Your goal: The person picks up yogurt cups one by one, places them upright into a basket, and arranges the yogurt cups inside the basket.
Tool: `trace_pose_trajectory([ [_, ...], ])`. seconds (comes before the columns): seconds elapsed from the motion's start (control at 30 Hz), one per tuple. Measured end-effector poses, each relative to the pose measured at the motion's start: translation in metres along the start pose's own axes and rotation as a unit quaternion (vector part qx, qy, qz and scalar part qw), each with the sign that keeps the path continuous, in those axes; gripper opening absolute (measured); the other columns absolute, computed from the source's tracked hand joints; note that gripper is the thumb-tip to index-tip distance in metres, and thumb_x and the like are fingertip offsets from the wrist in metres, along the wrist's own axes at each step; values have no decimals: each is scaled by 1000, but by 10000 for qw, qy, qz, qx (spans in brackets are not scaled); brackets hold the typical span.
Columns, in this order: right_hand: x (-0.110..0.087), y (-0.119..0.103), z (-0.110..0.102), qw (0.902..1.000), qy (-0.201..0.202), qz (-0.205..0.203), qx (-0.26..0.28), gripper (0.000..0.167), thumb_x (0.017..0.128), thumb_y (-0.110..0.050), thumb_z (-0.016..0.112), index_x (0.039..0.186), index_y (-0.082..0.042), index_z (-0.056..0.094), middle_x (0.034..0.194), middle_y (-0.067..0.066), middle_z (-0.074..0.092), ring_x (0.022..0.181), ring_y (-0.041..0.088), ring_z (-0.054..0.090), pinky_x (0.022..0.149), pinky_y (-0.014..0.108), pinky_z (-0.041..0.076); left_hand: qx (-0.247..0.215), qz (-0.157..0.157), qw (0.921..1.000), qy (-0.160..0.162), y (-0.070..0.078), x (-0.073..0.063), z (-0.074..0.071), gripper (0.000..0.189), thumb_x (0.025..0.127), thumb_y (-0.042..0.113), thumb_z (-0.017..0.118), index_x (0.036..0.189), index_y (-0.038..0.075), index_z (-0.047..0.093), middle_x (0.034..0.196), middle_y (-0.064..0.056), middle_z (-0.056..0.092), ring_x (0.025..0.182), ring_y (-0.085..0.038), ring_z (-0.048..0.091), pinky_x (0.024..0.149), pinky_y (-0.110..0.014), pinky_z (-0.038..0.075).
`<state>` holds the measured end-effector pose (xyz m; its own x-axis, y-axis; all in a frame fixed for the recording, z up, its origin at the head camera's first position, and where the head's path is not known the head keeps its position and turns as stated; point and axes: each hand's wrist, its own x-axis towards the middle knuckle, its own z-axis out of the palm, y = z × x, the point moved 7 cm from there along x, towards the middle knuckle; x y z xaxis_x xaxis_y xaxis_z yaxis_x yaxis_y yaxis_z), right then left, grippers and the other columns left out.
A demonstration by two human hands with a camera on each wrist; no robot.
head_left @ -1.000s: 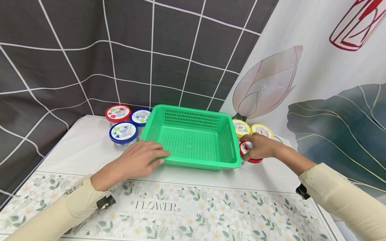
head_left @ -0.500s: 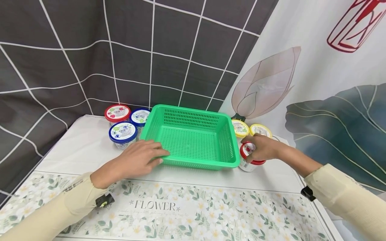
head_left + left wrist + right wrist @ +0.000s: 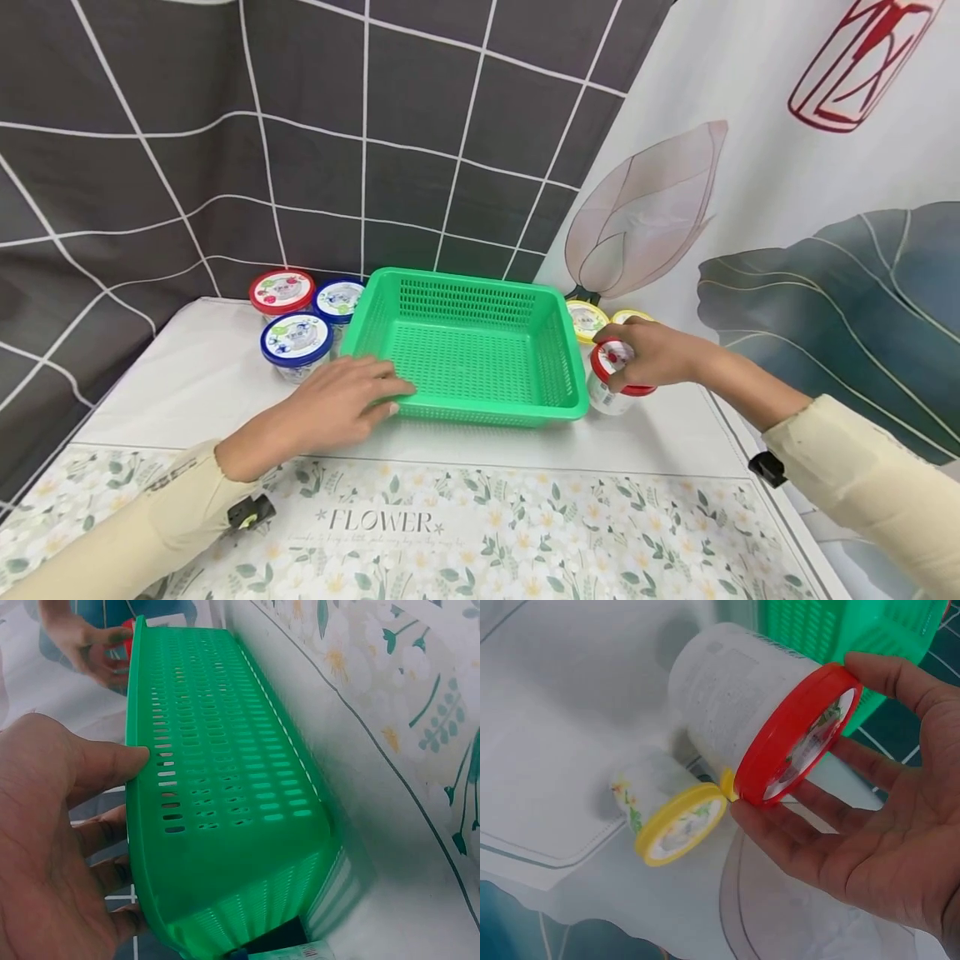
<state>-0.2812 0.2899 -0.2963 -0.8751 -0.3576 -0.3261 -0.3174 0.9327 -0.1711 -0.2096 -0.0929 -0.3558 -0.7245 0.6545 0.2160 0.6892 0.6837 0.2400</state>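
A green perforated plastic basket (image 3: 457,362) sits on the table between my hands. My left hand (image 3: 333,406) holds its near left corner. In the left wrist view the thumb lies against the basket's rim (image 3: 139,795) and the other fingers pass behind it. Just right of the basket, my right hand (image 3: 660,354) grips a white tub with a red lid (image 3: 609,397). Thumb and fingers span opposite sides of the lid (image 3: 799,735) in the right wrist view; part of the lid is hidden by the hand in the head view.
Two yellow-lidded tubs (image 3: 587,320) stand behind the right hand, one partly covered by it. Left of the basket are a red-lidded tub (image 3: 282,290) and two blue-lidded tubs (image 3: 297,337). A floral mat (image 3: 480,525) covers the table's front; a dark gridded cloth (image 3: 300,167) hangs behind.
The head view has shifted slightly. The right hand stays on the red-lidded tub, which stands a little farther out from under the hand than at first. The left hand keeps its place on the basket.
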Motion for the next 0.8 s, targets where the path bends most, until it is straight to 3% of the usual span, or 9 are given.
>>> trace_pose_trajectory([
  [0.8, -12, -23, -37, 9997, 184, -164, -62, 75, 85, -29, 92, 151, -8, 64, 142, 26, 61, 124, 47, 64, 81, 49, 70, 0, -18, 10000, 40, 0, -1, 0, 29, 108, 18, 72, 135, 22, 81, 121, 1, 76, 118, -26, 71, 100, -57, 59],
])
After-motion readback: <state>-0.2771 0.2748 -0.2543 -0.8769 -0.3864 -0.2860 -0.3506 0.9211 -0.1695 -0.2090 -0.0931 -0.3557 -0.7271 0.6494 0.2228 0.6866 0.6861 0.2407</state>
